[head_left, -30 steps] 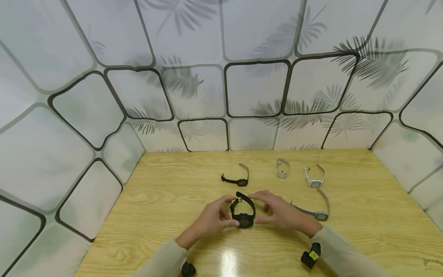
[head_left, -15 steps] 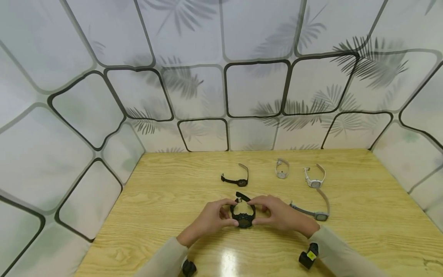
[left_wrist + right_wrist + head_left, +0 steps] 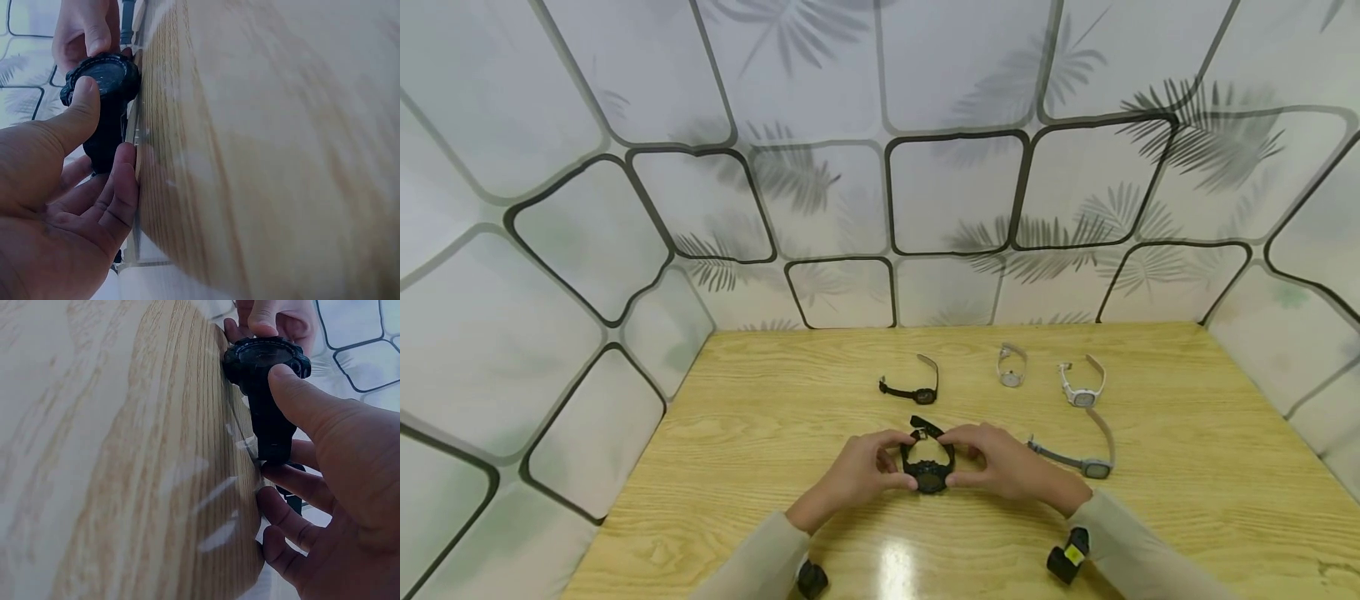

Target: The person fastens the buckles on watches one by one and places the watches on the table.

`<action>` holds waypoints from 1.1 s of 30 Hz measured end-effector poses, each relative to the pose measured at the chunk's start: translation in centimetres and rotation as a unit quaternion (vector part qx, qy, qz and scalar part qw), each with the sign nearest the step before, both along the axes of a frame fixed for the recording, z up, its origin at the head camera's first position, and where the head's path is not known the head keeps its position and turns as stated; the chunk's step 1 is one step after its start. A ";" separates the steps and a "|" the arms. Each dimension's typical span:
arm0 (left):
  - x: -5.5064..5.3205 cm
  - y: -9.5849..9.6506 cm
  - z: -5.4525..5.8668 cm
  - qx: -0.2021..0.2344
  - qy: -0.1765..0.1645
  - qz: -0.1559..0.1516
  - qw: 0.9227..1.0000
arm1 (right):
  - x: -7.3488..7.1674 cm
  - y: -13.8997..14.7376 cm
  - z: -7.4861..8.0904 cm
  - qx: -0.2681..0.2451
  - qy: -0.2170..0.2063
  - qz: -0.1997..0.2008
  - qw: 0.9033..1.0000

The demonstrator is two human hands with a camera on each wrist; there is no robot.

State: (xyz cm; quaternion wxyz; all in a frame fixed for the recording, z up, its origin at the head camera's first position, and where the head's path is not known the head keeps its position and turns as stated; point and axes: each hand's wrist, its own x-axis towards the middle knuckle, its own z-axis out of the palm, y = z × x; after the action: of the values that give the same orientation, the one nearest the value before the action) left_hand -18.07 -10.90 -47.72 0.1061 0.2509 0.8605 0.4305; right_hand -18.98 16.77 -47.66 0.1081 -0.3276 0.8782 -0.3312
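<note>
A black wristwatch (image 3: 930, 478) with a round, chunky case stands on the wooden table between both hands, its strap curving up behind the case. My left hand (image 3: 867, 473) grips it from the left, thumb at the case and fingertips at the strap. From the other side my right hand (image 3: 1002, 463) holds it the same way. In the left wrist view the thumb lies on the edge of the watch (image 3: 103, 78), with the fingers under the strap. The right wrist view shows the right thumb on the case (image 3: 267, 356) and fingers behind the strap.
Behind the hands lies a thin black watch (image 3: 925, 395). Farther right are a silver watch (image 3: 1011, 378) and a white watch (image 3: 1084, 398). A grey watch (image 3: 1096, 468) lies close to the right forearm. Patterned cloth walls (image 3: 955, 192) border the table (image 3: 760, 383).
Since a second ago, my right fingertips have moved inward and left onto the black watch's strap. Over the last half second the hands and watch have hardly moved.
</note>
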 end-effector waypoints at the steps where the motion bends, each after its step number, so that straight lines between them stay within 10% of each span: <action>1: 0.0 0.0 0.0 0.001 0.001 0.001 1.000 | 0.0 0.0 0.0 0.000 0.000 -0.001 1.000; 12: -0.2 0.4 0.0 0.042 0.005 0.034 0.999 | 0.0 0.2 0.0 -0.041 0.041 -0.015 0.998; 22: -0.1 0.5 0.2 0.120 -0.072 0.041 0.989 | 0.0 0.3 -0.1 -0.068 0.071 -0.009 0.995; 33: -0.3 1.2 0.2 0.135 -0.038 0.087 0.986 | -0.1 0.3 0.1 -0.070 0.082 -0.026 0.994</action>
State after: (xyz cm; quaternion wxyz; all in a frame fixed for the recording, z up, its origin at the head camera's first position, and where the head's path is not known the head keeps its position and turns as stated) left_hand -18.33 -9.73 -47.54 0.0662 0.1705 0.8085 0.5593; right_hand -19.09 17.06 -47.54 0.0042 -0.3376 0.8669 -0.3666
